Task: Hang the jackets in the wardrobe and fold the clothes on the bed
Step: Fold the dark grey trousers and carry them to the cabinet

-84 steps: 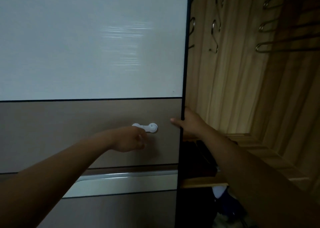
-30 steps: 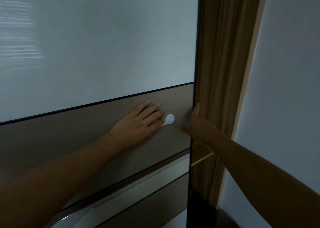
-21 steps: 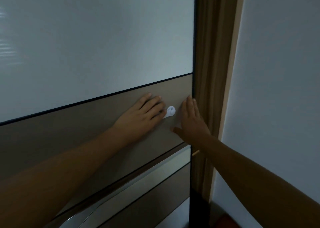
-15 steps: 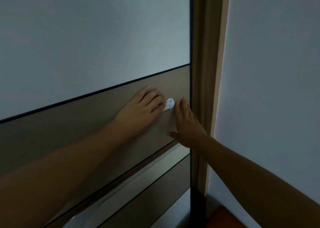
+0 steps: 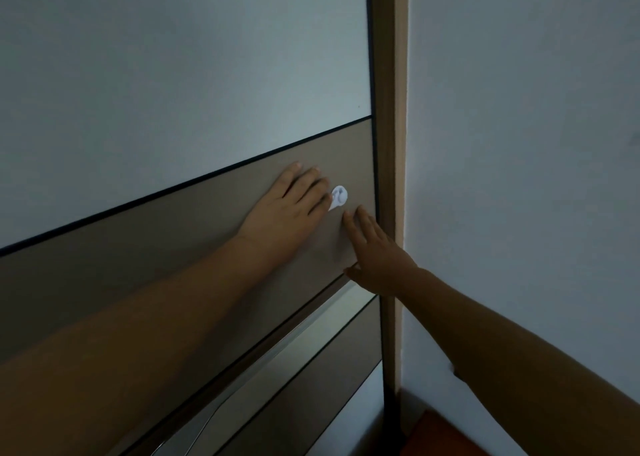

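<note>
The wardrobe's sliding door [image 5: 173, 74] fills the left of the view, with a pale upper panel and a brown band below it. Its right edge meets the wooden side frame [image 5: 388, 143], so the wardrobe inside is hidden. A small white handle [image 5: 339, 197] sits on the brown band. My left hand [image 5: 287, 209] lies flat on the band with straight fingers touching the handle's left side. My right hand [image 5: 375, 251] presses flat on the band just below and right of the handle. No jackets or clothes are in view.
A plain pale wall [image 5: 519, 178] stands right of the wardrobe frame. A silver trim strip [image 5: 294, 337] runs across the door below my hands. An orange-red surface [image 5: 446, 438] shows at the bottom right corner.
The door has slid right until it covers the hangers and the wardrobe opening. My right hand left the door's edge and now lies flat on its face. My left hand opened flat.
</note>
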Demonstrator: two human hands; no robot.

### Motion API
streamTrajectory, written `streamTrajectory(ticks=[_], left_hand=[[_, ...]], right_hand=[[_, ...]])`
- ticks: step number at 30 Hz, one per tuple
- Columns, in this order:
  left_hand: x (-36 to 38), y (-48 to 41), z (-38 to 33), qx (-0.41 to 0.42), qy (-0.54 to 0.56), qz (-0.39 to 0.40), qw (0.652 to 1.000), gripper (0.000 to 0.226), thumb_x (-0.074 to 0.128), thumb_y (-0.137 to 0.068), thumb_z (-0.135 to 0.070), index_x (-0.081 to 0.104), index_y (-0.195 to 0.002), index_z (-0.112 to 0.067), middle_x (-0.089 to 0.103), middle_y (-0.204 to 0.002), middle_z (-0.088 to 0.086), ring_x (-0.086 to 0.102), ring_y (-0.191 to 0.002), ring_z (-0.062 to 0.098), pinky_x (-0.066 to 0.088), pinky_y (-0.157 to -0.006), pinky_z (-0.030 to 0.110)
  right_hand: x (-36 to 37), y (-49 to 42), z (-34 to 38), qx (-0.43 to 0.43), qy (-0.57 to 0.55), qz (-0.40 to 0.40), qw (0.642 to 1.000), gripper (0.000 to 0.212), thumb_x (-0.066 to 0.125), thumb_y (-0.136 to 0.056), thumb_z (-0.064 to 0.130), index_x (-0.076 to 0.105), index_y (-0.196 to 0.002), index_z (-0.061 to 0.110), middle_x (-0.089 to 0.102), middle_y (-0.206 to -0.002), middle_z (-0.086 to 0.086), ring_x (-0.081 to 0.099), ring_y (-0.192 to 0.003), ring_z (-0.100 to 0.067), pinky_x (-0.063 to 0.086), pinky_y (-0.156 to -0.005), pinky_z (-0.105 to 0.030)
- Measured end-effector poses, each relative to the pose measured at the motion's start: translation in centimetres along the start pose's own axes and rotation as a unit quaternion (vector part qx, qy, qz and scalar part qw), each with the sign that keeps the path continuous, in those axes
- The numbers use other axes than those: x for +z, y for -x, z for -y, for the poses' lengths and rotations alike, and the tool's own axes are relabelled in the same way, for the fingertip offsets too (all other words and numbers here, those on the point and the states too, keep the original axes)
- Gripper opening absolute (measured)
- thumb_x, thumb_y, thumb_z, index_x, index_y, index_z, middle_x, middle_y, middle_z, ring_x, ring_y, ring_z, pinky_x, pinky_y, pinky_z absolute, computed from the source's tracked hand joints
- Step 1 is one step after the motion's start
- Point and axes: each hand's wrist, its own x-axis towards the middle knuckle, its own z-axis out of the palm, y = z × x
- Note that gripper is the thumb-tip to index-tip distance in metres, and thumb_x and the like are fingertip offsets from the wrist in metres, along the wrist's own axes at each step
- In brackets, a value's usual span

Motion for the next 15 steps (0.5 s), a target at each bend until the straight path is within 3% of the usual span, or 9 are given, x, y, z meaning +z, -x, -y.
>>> streamTrajectory(ticks=[9, 15], left_hand=[[0.9, -3.1, -0.8, 0.004, -0.009, 0.012, 1.0, 0.067, 0.054, -0.095, -0.026, 0.027, -0.154, -0.006, 0.028, -0.158, 0.021, 0.017, -0.15, 0.041, 0.004, -0.124, 0.056], [1.1, -4.2, -1.5, 0.0, -0.007, 0.011, 1.0, 0.067, 0.053, -0.095, -0.025, 0.026, -0.152, -0.005, 0.027, -0.157, 0.021, 0.015, -0.15, 0.041, 0.005, -0.123, 0.057]], right_hand=[[-1.1, -0.3, -2.0, 0.014, -0.026, 0.033, 0.999, 0.106, 0.067, -0.094, 0.04, -0.014, -0.16, 0.024, -0.017, -0.168, -0.008, -0.017, -0.154, -0.026, 0.012, -0.126, -0.049], [-1.2, -0.1, -2.8, 0.015, -0.057, 0.043, 0.997, 0.099, 0.067, -0.095, 0.038, -0.005, -0.162, 0.027, -0.003, -0.17, -0.006, -0.004, -0.156, -0.027, 0.016, -0.124, -0.046]])
